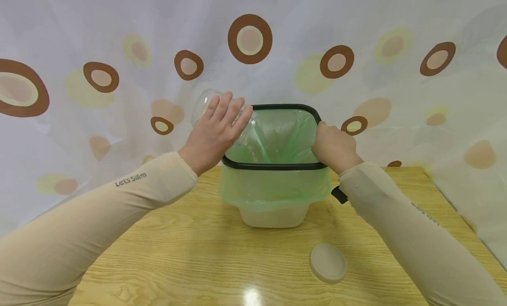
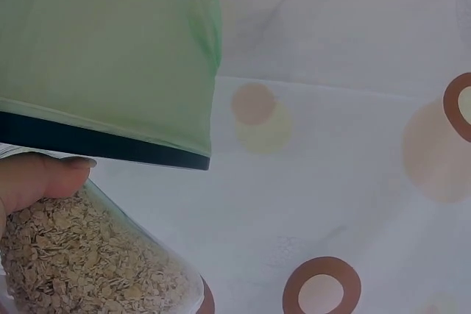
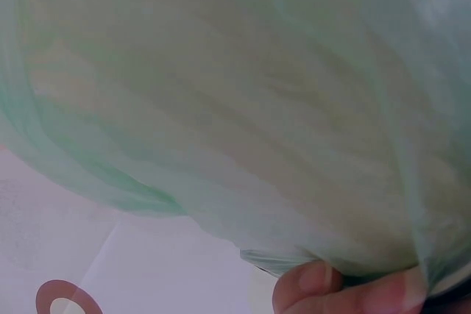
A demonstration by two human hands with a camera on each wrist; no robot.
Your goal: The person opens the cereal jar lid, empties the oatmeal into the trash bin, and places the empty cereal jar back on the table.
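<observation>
In the head view my left hand holds a clear jar tipped over the left rim of a bin, its mouth end toward the inside. Flaky oats fill much of the jar in the left wrist view, where my thumb lies across its side. The bin stands on the table with a green bag folded over its outside and a black ring round the top. My right hand grips the ring and bag at the right side; its fingers show low in the right wrist view.
A round beige lid lies on the wooden table in front of the bin. Behind the table hangs a pale sheet with brown rings. A black strap end sticks out by the right sleeve.
</observation>
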